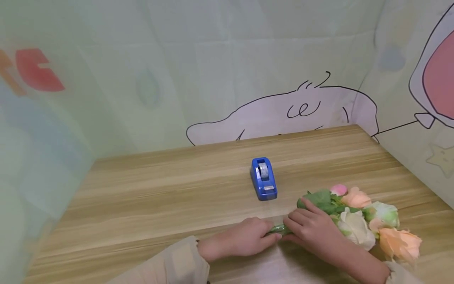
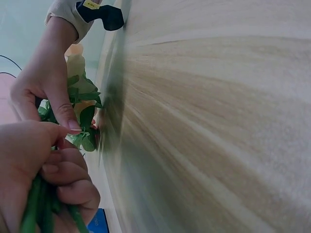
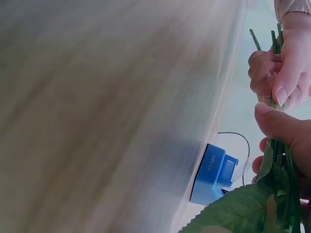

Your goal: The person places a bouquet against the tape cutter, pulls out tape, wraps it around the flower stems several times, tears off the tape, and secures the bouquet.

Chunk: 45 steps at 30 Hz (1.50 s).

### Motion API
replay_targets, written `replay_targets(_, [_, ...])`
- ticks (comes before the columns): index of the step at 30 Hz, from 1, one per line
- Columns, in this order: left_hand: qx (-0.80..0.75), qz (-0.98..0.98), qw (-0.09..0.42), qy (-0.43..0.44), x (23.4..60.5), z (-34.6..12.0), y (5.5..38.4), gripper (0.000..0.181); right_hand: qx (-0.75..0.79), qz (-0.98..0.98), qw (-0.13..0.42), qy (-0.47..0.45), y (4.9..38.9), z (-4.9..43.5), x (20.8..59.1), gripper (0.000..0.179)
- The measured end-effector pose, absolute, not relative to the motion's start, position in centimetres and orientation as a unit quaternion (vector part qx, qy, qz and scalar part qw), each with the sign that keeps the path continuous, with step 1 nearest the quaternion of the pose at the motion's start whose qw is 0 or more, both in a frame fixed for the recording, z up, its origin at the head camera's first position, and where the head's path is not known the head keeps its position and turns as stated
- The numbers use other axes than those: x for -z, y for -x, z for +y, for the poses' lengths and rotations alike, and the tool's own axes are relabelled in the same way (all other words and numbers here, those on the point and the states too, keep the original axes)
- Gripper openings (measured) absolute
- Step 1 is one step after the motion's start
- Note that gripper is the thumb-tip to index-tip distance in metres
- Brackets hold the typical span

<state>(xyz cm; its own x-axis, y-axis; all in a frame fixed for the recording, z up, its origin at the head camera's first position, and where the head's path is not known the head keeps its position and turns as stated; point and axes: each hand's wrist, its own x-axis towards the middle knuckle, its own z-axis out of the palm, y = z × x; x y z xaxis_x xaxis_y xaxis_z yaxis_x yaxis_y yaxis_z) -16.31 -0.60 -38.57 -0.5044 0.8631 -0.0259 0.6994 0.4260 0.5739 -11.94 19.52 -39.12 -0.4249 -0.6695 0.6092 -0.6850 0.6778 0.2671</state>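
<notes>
A bouquet of artificial roses in white, peach, pink and pale green lies slantwise at the table's right, blooms pointing right. My left hand grips the green stems, fingers curled round them, and their cut ends stick out past it in the right wrist view. Just above, my right hand holds the same bundle below the leaves. Between the hands a short stretch of stems shows, with a shiny, clear strip that looks like tape on it. A blue tape dispenser stands beyond the hands.
The wood-grain table runs to a cloth backdrop printed with cartoon figures, which rises along the back and both sides. A clear tape roll sits in the dispenser. A dark wrist device is on the right wrist.
</notes>
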Motion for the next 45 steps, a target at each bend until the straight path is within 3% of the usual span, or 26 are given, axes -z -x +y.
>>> replay_targets(7, [-0.27, 0.823, 0.181, -0.466, 38.36, -0.57, 16.32, 0.034, -0.003, -0.841, 0.364, -0.4, 11.84, 19.45, 39.09, 0.048])
replay_targets(16, [-0.274, 0.823, 0.189, -0.46, 38.27, -0.62, 16.26, 0.037, 0.002, -0.837, 0.373, -0.399, 11.66, 19.47, 39.1, 0.049])
replay_targets(23, [-0.25, 0.825, 0.164, -0.48, 38.4, -0.76, 16.25, 0.038, 0.012, -0.832, 0.378, -0.406, 11.68, 19.47, 39.17, 0.05])
replay_targets(28, [-0.207, 0.835, 0.103, -0.5, 38.48, -0.8, 16.08, 0.036, 0.017, -0.832, 0.376, -0.407, 11.7, 19.52, 39.14, 0.051])
replay_targets(35, [-0.1, 0.854, -0.05, -0.508, 38.73, -0.53, 15.63, 0.032, 0.008, -0.83, 0.386, -0.403, 11.86, 19.54, 39.26, 0.05])
replay_targets(39, [-0.065, 0.863, -0.091, -0.493, 38.87, -0.36, 15.4, 0.034, 0.01, -0.822, 0.399, -0.406, 12.03, 19.53, 39.33, 0.048])
replay_targets(42, [-0.095, 0.871, -0.062, -0.479, 38.82, -0.27, 15.42, 0.035, 0.011, -0.815, 0.41, -0.41, 12.14, 19.56, 39.34, 0.048])
replay_targets(45, [-0.182, 0.874, 0.046, -0.448, 38.57, -0.28, 15.78, 0.037, 0.007, -0.818, 0.406, -0.407, 12.11, 19.59, 39.31, 0.049])
